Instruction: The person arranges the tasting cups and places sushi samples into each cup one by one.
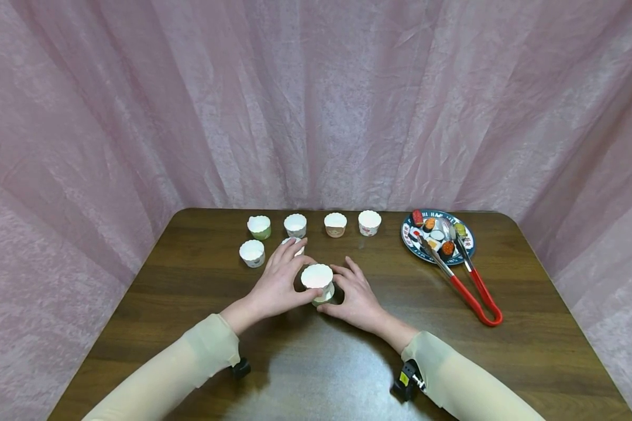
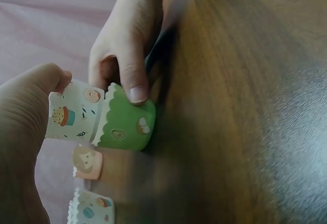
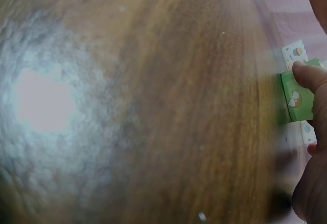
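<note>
At the near middle of the table, my left hand [image 1: 280, 285] grips a white paper baking cup [image 1: 316, 275] with small printed cupcakes. Just below it, my right hand [image 1: 359, 299] pinches a green baking cup [image 2: 125, 124] printed with avocados, its thumb on the side. The white cup's base sits right at the scalloped rim of the green one in the left wrist view. Behind the left hand's fingers, another white cup [image 1: 298, 248] is partly hidden. In the right wrist view only part of the green cup shows, at the right edge.
Beyond the hands stand more cups: a green one [image 1: 260, 227], a brown one [image 1: 335, 225] and several white ones, such as the left one [image 1: 252, 254]. On the right, red-handled tongs [image 1: 476, 298] lean across a blue-rimmed plate [image 1: 408, 244] of toy sushi. A pink curtain [image 1: 316, 105] hangs behind.
</note>
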`<action>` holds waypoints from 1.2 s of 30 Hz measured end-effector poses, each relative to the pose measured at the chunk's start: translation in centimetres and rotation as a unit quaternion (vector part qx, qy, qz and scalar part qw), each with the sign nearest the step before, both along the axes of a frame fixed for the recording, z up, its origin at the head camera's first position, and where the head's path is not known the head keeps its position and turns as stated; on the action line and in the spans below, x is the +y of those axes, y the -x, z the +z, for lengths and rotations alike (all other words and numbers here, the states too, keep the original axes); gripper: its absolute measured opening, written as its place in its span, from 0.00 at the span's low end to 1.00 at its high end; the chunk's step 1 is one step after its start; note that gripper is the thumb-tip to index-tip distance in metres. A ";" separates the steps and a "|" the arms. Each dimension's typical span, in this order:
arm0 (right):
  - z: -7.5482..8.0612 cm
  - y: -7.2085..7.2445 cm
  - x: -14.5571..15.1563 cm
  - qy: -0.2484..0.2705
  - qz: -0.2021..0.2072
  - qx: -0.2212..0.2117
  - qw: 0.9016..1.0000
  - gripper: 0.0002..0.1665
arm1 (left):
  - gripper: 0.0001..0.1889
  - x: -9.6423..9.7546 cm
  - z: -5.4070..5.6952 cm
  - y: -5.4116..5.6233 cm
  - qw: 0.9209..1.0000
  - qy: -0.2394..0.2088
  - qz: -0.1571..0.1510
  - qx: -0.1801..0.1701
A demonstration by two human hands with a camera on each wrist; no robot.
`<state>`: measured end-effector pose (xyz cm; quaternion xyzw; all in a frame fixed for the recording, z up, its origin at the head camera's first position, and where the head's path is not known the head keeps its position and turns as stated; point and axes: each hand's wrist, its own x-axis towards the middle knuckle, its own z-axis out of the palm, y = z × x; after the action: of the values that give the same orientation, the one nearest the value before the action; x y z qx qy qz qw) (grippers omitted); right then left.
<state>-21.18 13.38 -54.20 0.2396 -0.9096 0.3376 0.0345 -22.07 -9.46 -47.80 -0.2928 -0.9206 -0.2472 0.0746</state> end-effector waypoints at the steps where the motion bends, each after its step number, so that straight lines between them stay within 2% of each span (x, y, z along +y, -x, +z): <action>1: 0.0 0.0 0.0 0.000 -0.001 0.000 1.000 0.35 | 0.26 -0.1 0.1 0.1 1.000 -0.001 0.001 0.003; 12: -0.1 0.1 0.0 0.006 -0.001 -0.010 1.000 0.35 | 0.28 -1.3 1.7 1.2 1.000 -0.007 0.016 0.023; 21: -0.1 0.1 0.1 0.016 0.003 -0.008 1.000 0.35 | 0.31 -1.7 2.9 3.3 0.999 0.000 0.025 0.032; 29: -0.2 0.0 0.1 0.015 0.003 -0.007 1.000 0.36 | 0.32 -0.9 2.7 6.0 0.998 0.036 0.036 0.030; 36: -0.1 0.0 0.3 0.015 0.002 0.000 1.000 0.35 | 0.33 0.5 1.9 8.1 0.995 0.088 0.046 0.017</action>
<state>-21.18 13.69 -54.33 0.2410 -0.9039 0.3515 0.0370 -30.21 -8.92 -45.94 -0.2597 -0.9500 -0.1565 0.0752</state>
